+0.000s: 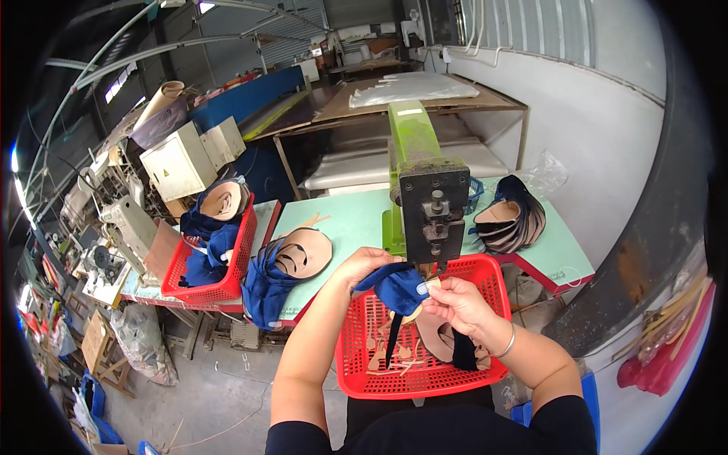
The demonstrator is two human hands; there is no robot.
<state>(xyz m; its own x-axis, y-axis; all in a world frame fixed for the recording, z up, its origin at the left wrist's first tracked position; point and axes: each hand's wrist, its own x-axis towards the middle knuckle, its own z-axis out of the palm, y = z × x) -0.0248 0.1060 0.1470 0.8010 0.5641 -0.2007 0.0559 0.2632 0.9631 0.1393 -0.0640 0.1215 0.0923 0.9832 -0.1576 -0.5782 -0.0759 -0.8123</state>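
The person wears a dark shirt (478, 432), almost black, of plain cloth. The left sleeve (297, 437) and the right sleeve (565, 425) are both short, each ending in a straight edge on the upper arm. The left hand (368, 267) and the right hand (459, 305) are bare. Around the right wrist is one thin, rounded bracelet (507, 342), silver in colour and shiny

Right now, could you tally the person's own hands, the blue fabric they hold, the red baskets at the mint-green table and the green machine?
Hands: 2 (left hand, right hand)
Held blue fabric: 1
Red baskets: 2 (left basket, near basket)
Green machine: 1
Total: 6
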